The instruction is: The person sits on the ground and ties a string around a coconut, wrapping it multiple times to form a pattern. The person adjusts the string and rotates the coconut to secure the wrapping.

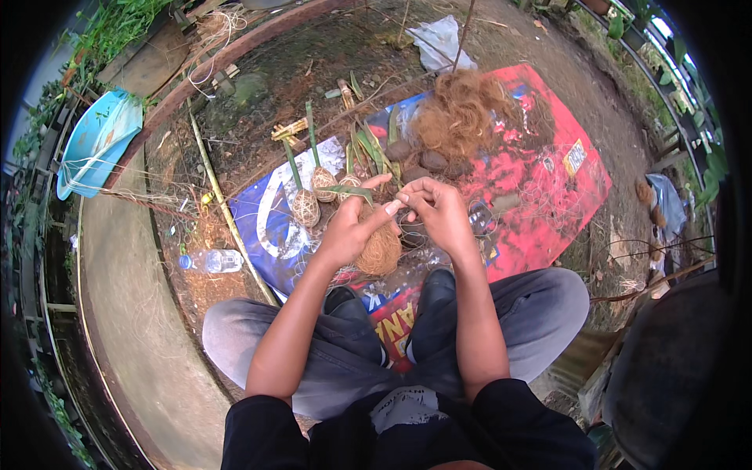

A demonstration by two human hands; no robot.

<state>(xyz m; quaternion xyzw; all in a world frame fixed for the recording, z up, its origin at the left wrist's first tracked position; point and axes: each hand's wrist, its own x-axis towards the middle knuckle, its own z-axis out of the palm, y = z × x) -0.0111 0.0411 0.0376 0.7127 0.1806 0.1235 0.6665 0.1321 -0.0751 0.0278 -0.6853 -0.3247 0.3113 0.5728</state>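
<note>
My left hand (359, 220) holds a ball wrapped in brown coconut fibre (379, 249), with a green leaf (346, 190) reaching out leftward above the hand. My right hand (432, 205) is beside it, thumb and fingertips pinched together near the left thumb; thin string seems to be between them, though it is too fine to make out clearly. Just left of the hands lie several string-wrapped balls (306, 208) with green stems. Beyond the hands are cut green leaves (370, 144), dark brown lumps (433, 160) and a heap of loose coconut fibre (461, 114).
A printed red and blue banner (529, 235) covers the ground under the work. Loose string tangles across it. A plastic bottle (211, 261) lies at left beside a bamboo stick (217, 194). Farther out are a light-blue plastic basin (100, 144) with string and a white plastic bag (440, 44).
</note>
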